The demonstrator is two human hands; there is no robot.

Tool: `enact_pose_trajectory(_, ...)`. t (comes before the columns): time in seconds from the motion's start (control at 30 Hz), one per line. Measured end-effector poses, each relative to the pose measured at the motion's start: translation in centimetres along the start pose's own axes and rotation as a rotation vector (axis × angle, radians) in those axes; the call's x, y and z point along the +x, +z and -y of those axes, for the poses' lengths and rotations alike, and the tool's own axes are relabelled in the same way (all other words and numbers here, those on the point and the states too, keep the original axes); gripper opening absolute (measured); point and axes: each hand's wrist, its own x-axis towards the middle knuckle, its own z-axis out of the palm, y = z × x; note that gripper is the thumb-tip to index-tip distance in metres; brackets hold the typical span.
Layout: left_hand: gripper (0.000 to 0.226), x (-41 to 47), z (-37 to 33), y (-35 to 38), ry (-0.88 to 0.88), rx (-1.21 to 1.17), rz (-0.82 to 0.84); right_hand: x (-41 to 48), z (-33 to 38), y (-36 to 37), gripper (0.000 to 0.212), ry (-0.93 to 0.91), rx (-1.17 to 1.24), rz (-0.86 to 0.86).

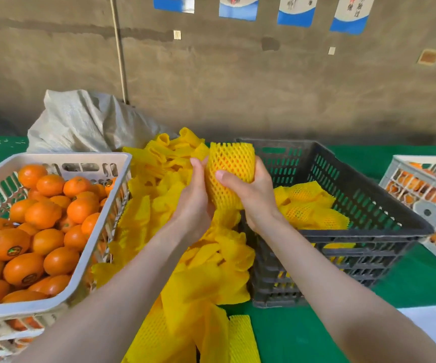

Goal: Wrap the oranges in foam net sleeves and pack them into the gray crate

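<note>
An orange inside a yellow foam net sleeve [231, 163] is held up over the middle of the table, by the near-left corner of the dark gray crate [374, 226]. My right hand [251, 192] grips the sleeved orange from the right, thumb across its front. My left hand [195, 203] holds the sleeve's left and lower side. Several wrapped oranges [313, 208] lie in the gray crate. Loose yellow sleeves [201, 271] are piled between the crates. Bare oranges [41, 226] fill the white crate [85, 260] at the left.
A second white crate with oranges [426, 203] stands at the right edge. A grey sack [85, 121] lies behind the sleeve pile, against a concrete wall. Green cloth [303, 334] covers the table.
</note>
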Motion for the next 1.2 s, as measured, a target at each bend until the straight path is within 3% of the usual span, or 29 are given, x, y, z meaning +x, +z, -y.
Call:
enact_pose_trajectory(0.13, 0.027, 1.4, 2.4, 4.5, 0.04, 0.154, -0.047, 3.9, 0.7, -5.8, 0.035, -0.063, -0.052, -0.081)
enact_pose_trajectory(0.2, 0.023, 2.5, 4.1, 5.7, 0.073, 0.414, 0.006, 6.4, 0.3, -8.8, 0.035, -0.056, -0.139, -0.117)
enact_pose_trajectory(0.3, 0.019, 4.4, 6.3, 6.8, 0.269, 0.872, 0.178, 10.9, -1.2, -12.6, 0.044, -0.006, -0.343, -0.136)
enact_pose_trajectory(0.37, 0.018, 5.6, 7.2, 8.2, 0.397, 1.198, 0.327, 14.0, -2.5, -14.5, 0.056, -0.001, -0.629, -0.099)
enact_pose_trajectory(0.47, 0.029, 7.8, 8.4, 10.2, 0.412, 1.676, 0.521, 18.0, -4.7, -16.1, 0.075, 0.042, -1.034, 0.029)
enact_pose_trajectory(0.57, 0.034, 9.1, 9.9, 10.4, 0.379, 1.931, 0.575, 21.1, -7.1, -16.7, 0.082, 0.106, -1.201, 0.125)
enact_pose_trajectory(0.73, 0.034, 10.1, 11.6, 9.3, 0.424, 1.93, 0.433, 24.5, -11.5, -17.0, 0.078, 0.148, -1.417, 0.288)
enact_pose_trajectory(0.9, 0.036, 10.7, 11.8, 9.1, 0.346, 1.821, 0.357, 25.6, -15.5, -17.3, 0.061, 0.19, -1.443, 0.361)
enact_pose_trajectory(1.07, 0.036, 10.8, 11.8, 9.2, 0.327, 1.789, 0.304, 25.7, -16.2, -17.1, 0.098, 0.199, -1.496, 0.388)
enact_pose_trajectory(1.2, 0.035, 10.7, 11.7, 9.3, 0.331, 1.791, 0.299, 25.1, -15.6, -15.9, 0.074, 0.11, -1.602, 0.364)
